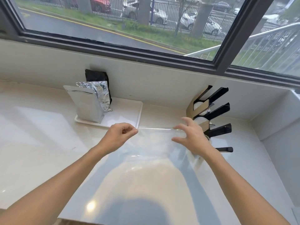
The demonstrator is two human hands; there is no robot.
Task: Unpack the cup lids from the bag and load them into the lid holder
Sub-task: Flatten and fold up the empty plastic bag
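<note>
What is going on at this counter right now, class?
A person stands at a pale counter under a window, holding a clear plastic bag stretched between both hands. The left hand pinches one end of the bag's top edge; the right hand has the other end, fingers spread. The bag looks empty. Just beyond the right hand stands the lid holder, with white lids already in its slots. Foil pouches sit on a white tray.

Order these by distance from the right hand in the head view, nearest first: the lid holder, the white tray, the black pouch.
From the right hand:
1. Lid holder, just beyond it, to the right.
2. White tray, to the left, past the left hand.
3. Black pouch, far left, against the wall.
</note>
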